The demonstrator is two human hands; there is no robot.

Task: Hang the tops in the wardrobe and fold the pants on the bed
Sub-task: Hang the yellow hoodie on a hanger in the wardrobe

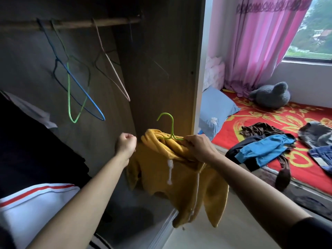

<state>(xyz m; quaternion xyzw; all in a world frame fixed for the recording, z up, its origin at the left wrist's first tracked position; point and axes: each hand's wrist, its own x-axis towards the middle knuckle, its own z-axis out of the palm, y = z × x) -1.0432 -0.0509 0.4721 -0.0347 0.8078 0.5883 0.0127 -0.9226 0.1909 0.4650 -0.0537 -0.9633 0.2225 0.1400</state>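
A yellow hoodie (172, 177) with white drawstrings hangs on a green hanger (169, 126) in front of the open wardrobe. My right hand (197, 148) grips the hoodie's right shoulder together with the hanger's arm. My left hand (125, 143) is curled into a fist at the hoodie's left shoulder; whether it holds fabric is hidden. The hanger's hook points up, well below the wooden rail (71, 24). On the red bed (269, 119) lie a blue and black top (260, 151), a brown garment (258, 129), a grey garment (316, 133) and denim (321, 155).
Blue (84, 94), green (69, 97) and pink (115, 69) empty hangers dangle from the rail. Dark clothes and a white striped garment (36, 203) hang at the left. A blue pillow (215, 108), a grey plush toy (271, 96), pink curtains (260, 42) and a window are at right.
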